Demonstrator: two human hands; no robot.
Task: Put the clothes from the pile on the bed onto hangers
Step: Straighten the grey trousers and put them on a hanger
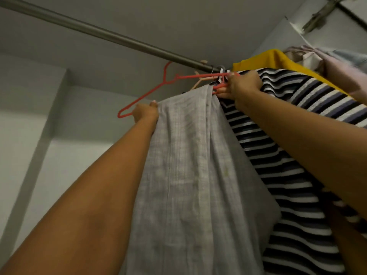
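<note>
A light grey checked garment (pixel 190 175) hangs long down the middle of the view, under a metal rail (pixel 99 33). My left hand (pixel 146 114) grips its upper left edge beside the low end of a red hanger (pixel 158 86). That hanger slants up toward the rail, with its hook near it. My right hand (pixel 243 85) holds the garment's top together with red hanger wire close to the rail. A black, white and blue striped garment (pixel 288 175) hangs just right of the grey one.
A yellow garment (pixel 264 60) and pale pink clothes (pixel 317 58) hang further right on the rail. Grey wardrobe walls close in on the left and above. A metal fitting (pixel 321 12) sits at the top right.
</note>
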